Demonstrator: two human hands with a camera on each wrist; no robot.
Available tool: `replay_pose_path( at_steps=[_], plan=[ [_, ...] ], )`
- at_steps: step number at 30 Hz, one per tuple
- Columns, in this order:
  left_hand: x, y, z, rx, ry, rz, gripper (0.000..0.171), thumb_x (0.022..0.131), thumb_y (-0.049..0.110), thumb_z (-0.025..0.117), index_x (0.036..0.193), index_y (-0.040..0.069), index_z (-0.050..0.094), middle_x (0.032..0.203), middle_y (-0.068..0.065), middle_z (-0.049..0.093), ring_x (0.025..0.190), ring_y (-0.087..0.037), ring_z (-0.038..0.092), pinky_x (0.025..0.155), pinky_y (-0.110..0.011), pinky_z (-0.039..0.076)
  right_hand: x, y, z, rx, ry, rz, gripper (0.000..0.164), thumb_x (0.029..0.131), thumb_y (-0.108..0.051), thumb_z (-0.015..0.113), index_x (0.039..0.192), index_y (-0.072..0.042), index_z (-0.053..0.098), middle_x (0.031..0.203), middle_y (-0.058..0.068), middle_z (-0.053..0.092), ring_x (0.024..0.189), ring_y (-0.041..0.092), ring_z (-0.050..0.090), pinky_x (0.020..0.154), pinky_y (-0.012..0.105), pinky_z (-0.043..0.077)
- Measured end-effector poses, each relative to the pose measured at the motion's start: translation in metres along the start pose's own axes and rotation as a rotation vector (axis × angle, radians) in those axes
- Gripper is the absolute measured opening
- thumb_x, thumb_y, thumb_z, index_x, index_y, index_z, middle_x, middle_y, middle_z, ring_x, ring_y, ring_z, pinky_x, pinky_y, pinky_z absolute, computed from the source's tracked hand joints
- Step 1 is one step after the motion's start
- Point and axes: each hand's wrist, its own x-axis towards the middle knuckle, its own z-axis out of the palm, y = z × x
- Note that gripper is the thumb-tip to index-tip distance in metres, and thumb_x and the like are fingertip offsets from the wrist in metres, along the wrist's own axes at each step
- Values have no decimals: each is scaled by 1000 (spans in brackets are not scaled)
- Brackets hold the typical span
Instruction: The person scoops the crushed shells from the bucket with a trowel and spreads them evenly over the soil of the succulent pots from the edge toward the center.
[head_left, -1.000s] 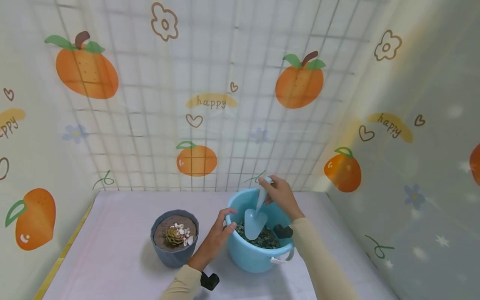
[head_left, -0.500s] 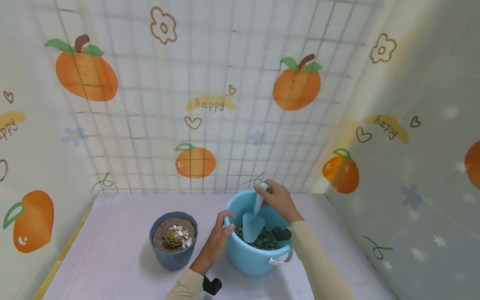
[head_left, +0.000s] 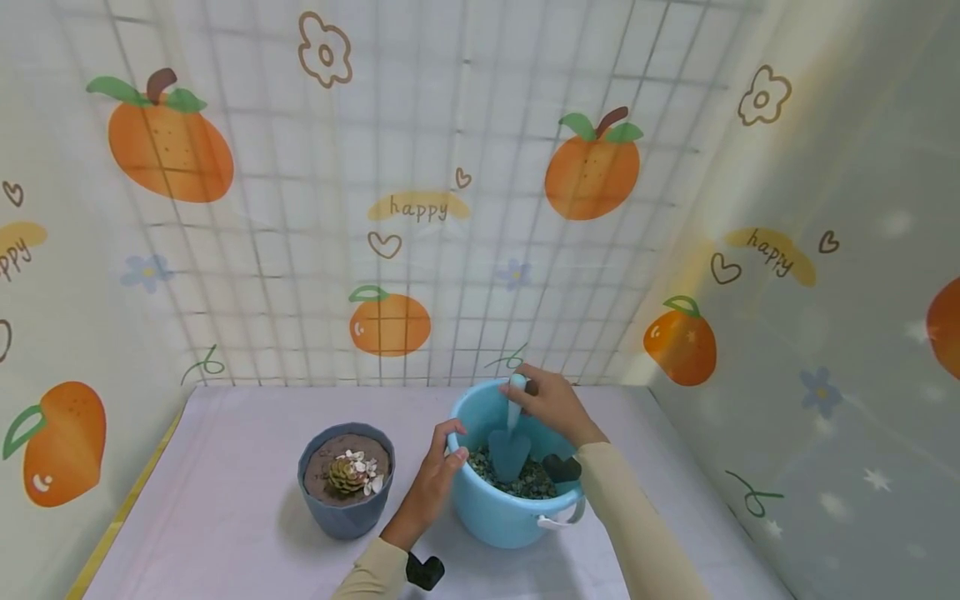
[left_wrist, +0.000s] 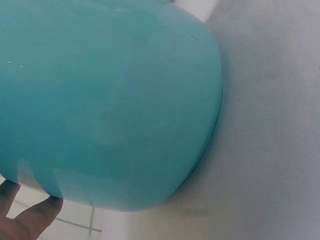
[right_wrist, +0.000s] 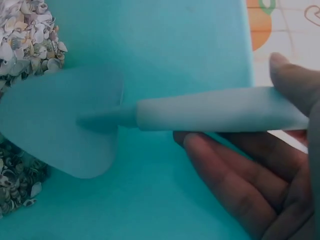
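A light blue bucket stands on the white-covered table, holding a bed of small shells. Its rim is gripped on the near left by my left hand; the left wrist view shows fingertips against the bucket's side. Inside the bucket, my right hand holds a pale blue hand trowel by its handle. The trowel's blade points down, its tip at the shells. In the right wrist view the thumb lies along one side of the handle and the fingers curl beneath it.
Left of the bucket stands a grey-blue pot with brown soil, a succulent-like rosette and white pieces on top. The bucket's white handle hangs at its front right. A fruit-printed curtain surrounds the table's back and sides.
The trowel has gone lower into the bucket, and its handle has tilted more upright as my right hand moved down. My left hand has stayed on the rim.
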Motion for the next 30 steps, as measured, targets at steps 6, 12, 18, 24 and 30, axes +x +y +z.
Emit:
replay_pose_path(
  at_steps=[6,12,18,24,30],
  plan=[
    [-1,0,0,6,0,-7,33,104,16,38,133,1,33,142,-24,32,124,-39,37,93,-47,32,2,3,2,-10,-33,-50,23,91,-45,68,99,-24,64,77,2,69,68,17,65,63,38,51],
    [-2,1,0,14,5,-16,30,104,16,37,133,8,34,141,-19,32,124,-37,37,94,-47,32,2,2,3,11,-64,-49,24,89,-48,69,103,-29,65,82,-4,68,75,16,66,67,38,51],
    [-2,0,-1,5,-7,-5,31,105,17,36,133,5,33,141,-24,31,124,-43,36,93,-47,32,0,-1,3,47,-9,-135,17,88,-42,74,96,-28,68,90,-9,67,84,11,67,74,39,53],
    [0,-2,-1,0,-12,3,30,105,17,36,133,6,33,142,-27,30,126,-35,34,96,-48,31,0,-2,3,113,-34,-156,18,85,-41,76,96,-26,72,94,-9,69,91,10,68,79,40,53],
    [0,-2,-1,1,-14,4,28,105,18,36,132,11,33,142,-26,30,125,-31,35,94,-47,31,2,1,4,152,-87,-92,21,86,-39,76,98,-23,73,95,-7,69,90,13,67,78,40,52]
  ],
)
